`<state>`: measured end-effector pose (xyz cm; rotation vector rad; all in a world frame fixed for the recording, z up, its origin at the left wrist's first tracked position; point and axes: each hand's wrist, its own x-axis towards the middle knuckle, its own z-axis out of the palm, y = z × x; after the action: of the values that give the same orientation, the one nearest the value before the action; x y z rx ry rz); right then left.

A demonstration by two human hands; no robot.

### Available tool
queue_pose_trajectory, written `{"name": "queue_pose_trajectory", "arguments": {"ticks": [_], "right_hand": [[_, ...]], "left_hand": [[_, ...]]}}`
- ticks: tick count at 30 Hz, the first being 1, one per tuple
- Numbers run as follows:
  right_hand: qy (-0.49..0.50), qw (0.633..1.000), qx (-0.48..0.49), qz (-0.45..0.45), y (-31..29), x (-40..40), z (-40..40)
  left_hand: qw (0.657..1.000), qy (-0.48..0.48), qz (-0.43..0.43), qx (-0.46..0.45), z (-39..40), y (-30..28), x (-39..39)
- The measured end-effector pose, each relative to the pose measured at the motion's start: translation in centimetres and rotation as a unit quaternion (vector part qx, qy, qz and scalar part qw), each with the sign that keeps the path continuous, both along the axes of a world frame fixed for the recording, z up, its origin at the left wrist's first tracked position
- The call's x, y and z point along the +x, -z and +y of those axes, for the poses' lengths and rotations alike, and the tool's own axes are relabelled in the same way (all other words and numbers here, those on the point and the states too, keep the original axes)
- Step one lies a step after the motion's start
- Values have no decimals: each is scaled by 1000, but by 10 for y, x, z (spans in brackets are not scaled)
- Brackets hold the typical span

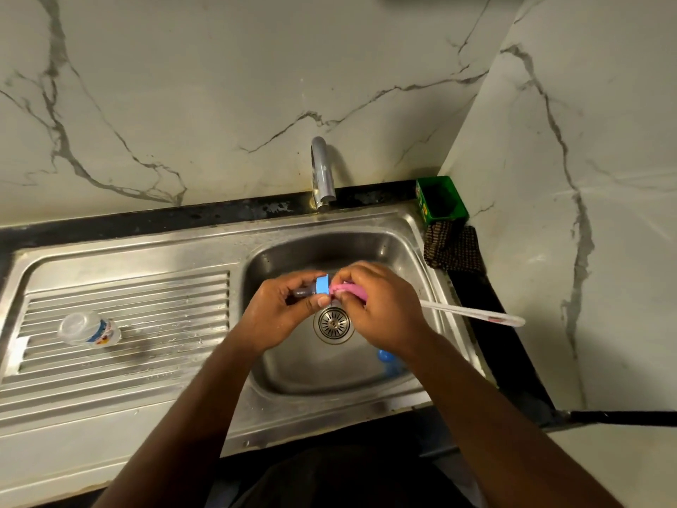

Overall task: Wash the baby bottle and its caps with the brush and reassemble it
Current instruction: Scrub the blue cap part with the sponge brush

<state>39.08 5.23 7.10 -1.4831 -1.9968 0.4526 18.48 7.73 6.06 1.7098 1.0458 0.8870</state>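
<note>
Clear plastic, the baby bottle (89, 328) lies on its side on the ribbed steel drainboard (146, 298), well apart to the left of both hands. Over the sink (278, 368) basin, the left hand (278, 317) grips the blue ring cap (322, 284) with nipple between curled fingers and thumb, touching the pink brush (351, 289) head, which the right hand (381, 309) clasps with curled fingers; the brush's white handle projects to the right over the sink rim. Both forearms reach in from the lower edge and converge above the drain (334, 323), below the tap (322, 174), and a second blue cap (389, 359) lies in the basin beneath the right wrist.
</note>
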Motion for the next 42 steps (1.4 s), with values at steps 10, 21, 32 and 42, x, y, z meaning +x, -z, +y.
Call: {"name": "queue_pose_trajectory", "arguments": {"ticks": [10,21,32,42], "right_hand": [[42,998,-21,28,-2,-3,8],[9,1000,10,-27,0,-12,-1],[73,997,15,33,0,-9,-2],[27,999,28,22,-7,-14,-1]], "left_hand": [[999,1,32,27,2,-3,0],[1000,-16,14,-3,0,-3,-11],[996,-58,-25,-61,-9,10,-13],[995,-63,-59,-39,-5,-3,-7]]}}
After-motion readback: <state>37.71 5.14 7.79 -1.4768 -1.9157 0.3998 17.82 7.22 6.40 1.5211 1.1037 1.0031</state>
